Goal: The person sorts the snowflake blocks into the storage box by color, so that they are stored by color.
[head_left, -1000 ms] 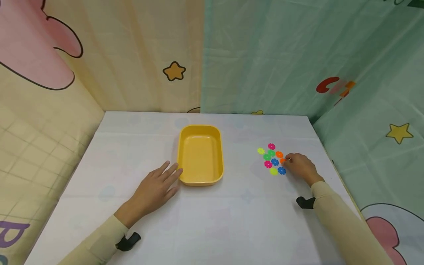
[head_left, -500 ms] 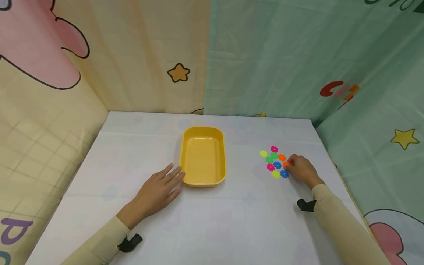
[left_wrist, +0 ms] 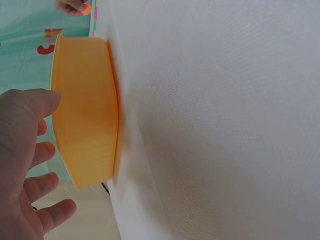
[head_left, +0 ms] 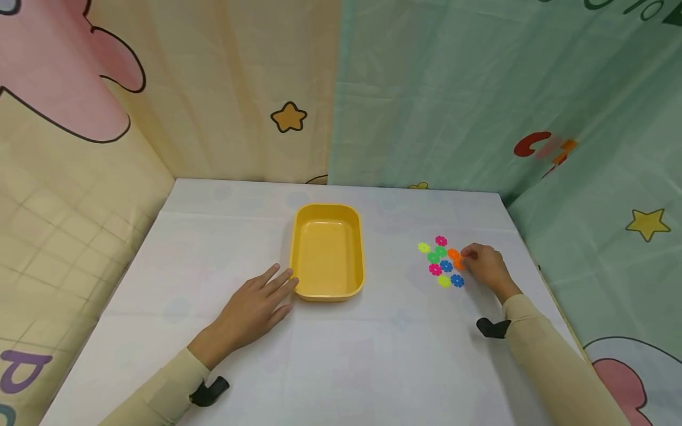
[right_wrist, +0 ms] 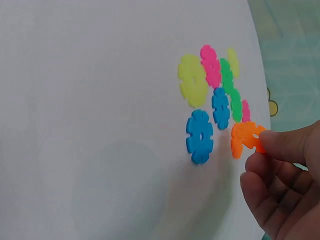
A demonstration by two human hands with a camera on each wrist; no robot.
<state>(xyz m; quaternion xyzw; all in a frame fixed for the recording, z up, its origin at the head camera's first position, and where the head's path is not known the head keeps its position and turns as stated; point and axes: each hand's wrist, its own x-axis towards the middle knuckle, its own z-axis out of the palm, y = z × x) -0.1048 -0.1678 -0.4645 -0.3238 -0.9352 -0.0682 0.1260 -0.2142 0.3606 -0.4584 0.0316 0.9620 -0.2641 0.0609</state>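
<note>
My right hand (head_left: 486, 269) pinches an orange snowflake disc (right_wrist: 254, 135) between thumb and fingers, at the right side of a small group of discs. Behind it in the right wrist view, a second orange disc (right_wrist: 236, 150) is partly covered. Flat on the table lie blue (right_wrist: 200, 137), yellow (right_wrist: 193, 81), pink (right_wrist: 211, 66) and green (right_wrist: 236, 105) discs. My left hand (head_left: 247, 313) has its fingers spread, with the fingertips at the near left corner of a yellow tray (head_left: 327, 254). In the left wrist view the thumb lies by the tray's rim (left_wrist: 56, 95).
A white cloth covers the table (head_left: 346, 355). Printed curtains (head_left: 426, 89) stand behind it and at both sides. The tray sits left of the discs, with bare cloth between them. Black straps (head_left: 209, 391) hang at both wrists.
My right hand has shifted slightly up and lifted the orange disc a little at the edge of the group. The left hand keeps its place by the tray. The view has shifted slightly.
</note>
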